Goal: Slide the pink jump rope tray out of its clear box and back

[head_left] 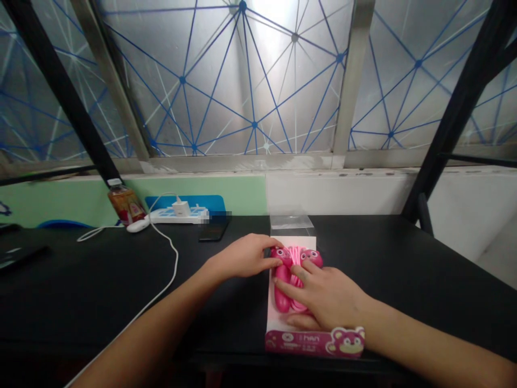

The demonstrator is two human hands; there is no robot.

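Observation:
A pink skipping rope [283, 291] with bear-head handles and a coiled cord lies on a pale pink card backing [272, 318]. My left hand [249, 256] comes in from the left, its thumb and forefinger closed around the bear head of the left handle. Across the coil and the other handle lies my right hand [329, 293], fingers spread, their tips touching the cord and the left handle. Its palm hides much of the right handle. The package's front edge is a magenta strip [297, 344] with a bear cut-out [348, 341] beside my right wrist.
Clear plastic [291, 222] sticks out behind the card on the black table [388, 258]. Back left are a dark phone [213, 229], a white power strip [177, 216] and a drink bottle [126, 203]. A white cable [174, 264] runs forward past my left arm.

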